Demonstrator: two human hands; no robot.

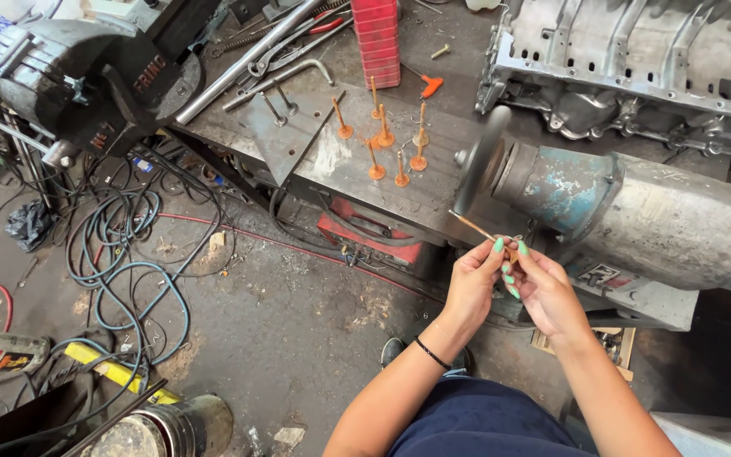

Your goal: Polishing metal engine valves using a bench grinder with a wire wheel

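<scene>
With both my left hand point(473, 275) and right hand point(539, 283) pinching the rusty valve point(477, 228), its stem tip against the grinder wheel point(477, 161), I judge a slip could drag my fingers into the disc.

Both hands meet just in front of a grinding wheel point(477, 161) mounted on a worn blue and grey motor point(636, 211). The left hand point(471, 283) and the right hand point(543, 292) together pinch a thin rusty valve point(473, 226), its stem slanting up and left with the tip close to the wheel's edge. Farther off on the metal surface point(332, 161) several more rusty valves point(387, 144) stand upright on their heads. A black vise point(95, 76) sits far left, and an engine block point(636, 68) lies far right.
</scene>
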